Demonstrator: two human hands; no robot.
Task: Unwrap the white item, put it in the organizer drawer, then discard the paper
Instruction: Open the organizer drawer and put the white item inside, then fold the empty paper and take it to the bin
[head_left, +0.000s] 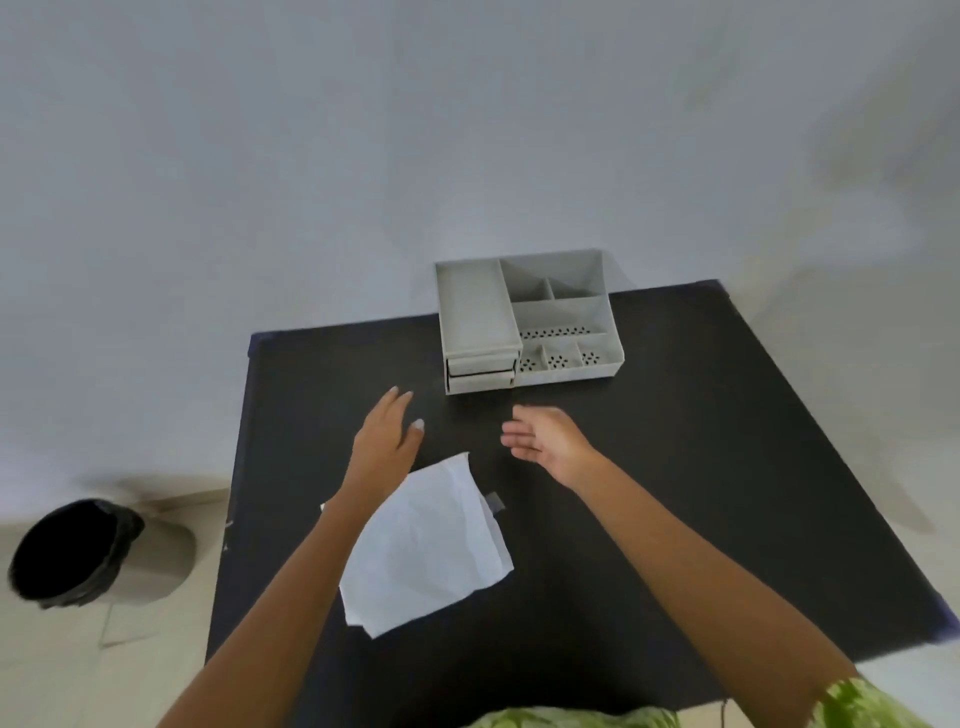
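Note:
A crumpled white paper (431, 545) lies flat and unfolded on the black table (675, 467), near its front left. The grey organizer (524, 322) stands at the table's far edge, with two small drawers (480, 371) stacked at its front left; both look pushed in. My left hand (387, 441) hovers between the paper and the drawers, fingers apart, holding nothing. My right hand (545, 439) is level with it to the right, palm turned inward, fingers loosely spread and empty. The white item itself is not visible.
A bin with a black liner (72, 553) stands on the floor left of the table. A small grey piece (494, 503) lies at the paper's right edge. A pale wall rises behind the table.

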